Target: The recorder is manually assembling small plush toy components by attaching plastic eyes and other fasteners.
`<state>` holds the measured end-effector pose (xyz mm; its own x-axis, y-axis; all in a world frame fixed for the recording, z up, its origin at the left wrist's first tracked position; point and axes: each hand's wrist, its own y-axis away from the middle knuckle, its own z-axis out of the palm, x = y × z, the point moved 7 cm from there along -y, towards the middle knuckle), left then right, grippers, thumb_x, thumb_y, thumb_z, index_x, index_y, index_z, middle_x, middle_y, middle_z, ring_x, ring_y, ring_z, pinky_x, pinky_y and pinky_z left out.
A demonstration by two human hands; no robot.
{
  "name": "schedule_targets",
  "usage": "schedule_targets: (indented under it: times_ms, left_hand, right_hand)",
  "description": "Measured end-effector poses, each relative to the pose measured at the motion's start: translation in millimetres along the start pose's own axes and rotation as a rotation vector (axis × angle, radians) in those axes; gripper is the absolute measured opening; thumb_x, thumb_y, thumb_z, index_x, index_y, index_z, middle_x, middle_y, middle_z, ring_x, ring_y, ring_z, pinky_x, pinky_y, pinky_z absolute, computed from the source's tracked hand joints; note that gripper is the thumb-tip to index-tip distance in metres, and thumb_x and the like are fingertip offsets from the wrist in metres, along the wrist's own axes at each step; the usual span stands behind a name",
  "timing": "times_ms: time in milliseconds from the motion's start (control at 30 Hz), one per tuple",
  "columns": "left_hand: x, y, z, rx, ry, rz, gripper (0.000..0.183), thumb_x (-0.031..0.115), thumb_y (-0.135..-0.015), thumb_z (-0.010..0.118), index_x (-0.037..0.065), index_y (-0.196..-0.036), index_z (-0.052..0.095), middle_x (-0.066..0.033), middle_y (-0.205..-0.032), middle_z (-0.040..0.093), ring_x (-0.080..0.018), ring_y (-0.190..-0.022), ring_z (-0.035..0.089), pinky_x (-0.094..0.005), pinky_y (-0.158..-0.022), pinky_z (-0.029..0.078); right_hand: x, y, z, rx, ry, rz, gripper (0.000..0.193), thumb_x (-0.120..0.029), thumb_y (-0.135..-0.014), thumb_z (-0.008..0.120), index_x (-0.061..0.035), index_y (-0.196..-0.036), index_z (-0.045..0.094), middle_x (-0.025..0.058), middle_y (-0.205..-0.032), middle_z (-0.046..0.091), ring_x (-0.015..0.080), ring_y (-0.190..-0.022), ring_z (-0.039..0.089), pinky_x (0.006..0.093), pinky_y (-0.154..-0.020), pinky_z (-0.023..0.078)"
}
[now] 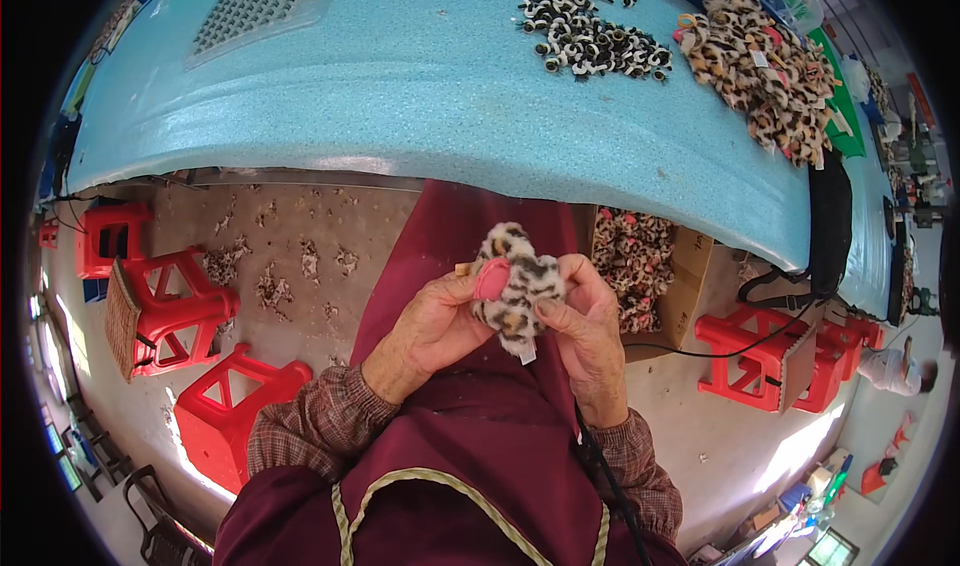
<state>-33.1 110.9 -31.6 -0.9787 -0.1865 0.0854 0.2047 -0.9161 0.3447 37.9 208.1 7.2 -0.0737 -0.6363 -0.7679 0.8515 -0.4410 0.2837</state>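
Leopard-print plush piece [522,291], one: between fingers of left hand [437,324] and right hand [588,328], both clamped on its sides; long axis fore-and-aft; pink patch [492,279] beside left fingers; neither hand nearer.

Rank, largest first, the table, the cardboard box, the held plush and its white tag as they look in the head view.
1. Table
2. Cardboard box, counting only what shows
3. Plush
4. White tag

Blue table [420,76], tray [262,6], small pieces [590,44], plush heap [765,76]
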Motion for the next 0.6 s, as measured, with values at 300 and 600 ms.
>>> schedule_targets:
  times_ms: [300, 600]
  left_hand:
    - [6.7, -0.7, -13.1, 0.193, -0.098, 0.053, 0.022, 0.016, -0.092, 0.054, 0.004, -0.111, 0.057, -0.0064, -0.108, 0.062, -0.0185, -0.099, 0.061, -0.0364, -0.087, 0.051]
    - [4.3, 4.5, -6.6, 0.153, -0.023, 0.028, 0.030, 0.021, -0.088, 0.061, 0.004, -0.112, 0.057, -0.0055, -0.107, 0.063, -0.0183, -0.099, 0.061, -0.0357, -0.091, 0.048]
  right_hand:
    - [6.5, 0.1, 9.9, -0.005, -0.128, 0.044, 0.056, -0.007, -0.075, 0.072, -0.0030, -0.124, 0.045, 0.0080, -0.111, 0.057, 0.0155, -0.103, 0.056, 0.0284, -0.092, 0.044]
    - [23.1, 6.3, 3.2, -0.025, 0.062, 0.128, 0.047, 0.001, -0.071, 0.070, -0.0032, -0.113, 0.050, 0.0046, -0.106, 0.058, 0.0136, -0.099, 0.057, 0.0274, -0.089, 0.046]
